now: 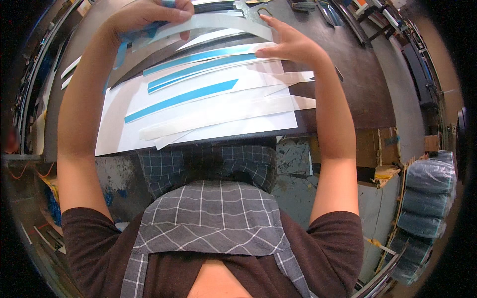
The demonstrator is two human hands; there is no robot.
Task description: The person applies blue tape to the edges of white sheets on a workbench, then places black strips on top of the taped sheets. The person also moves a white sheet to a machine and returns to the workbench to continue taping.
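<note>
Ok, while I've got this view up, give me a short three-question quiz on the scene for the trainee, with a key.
1. True or false: on the right hand, the thumb and index fingertips are pressed together.
2. What colour is the large sheet under the blue strips? A) green B) white C) red
3. Fill in: the plastic-wrapped dark bundles are on the person's ____ side.

Key: 1. False, they are spread apart. 2. B. 3. right.

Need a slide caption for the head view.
Curved translucent strip between left hand and right hand; long flat blue strips on white sheets.
</note>
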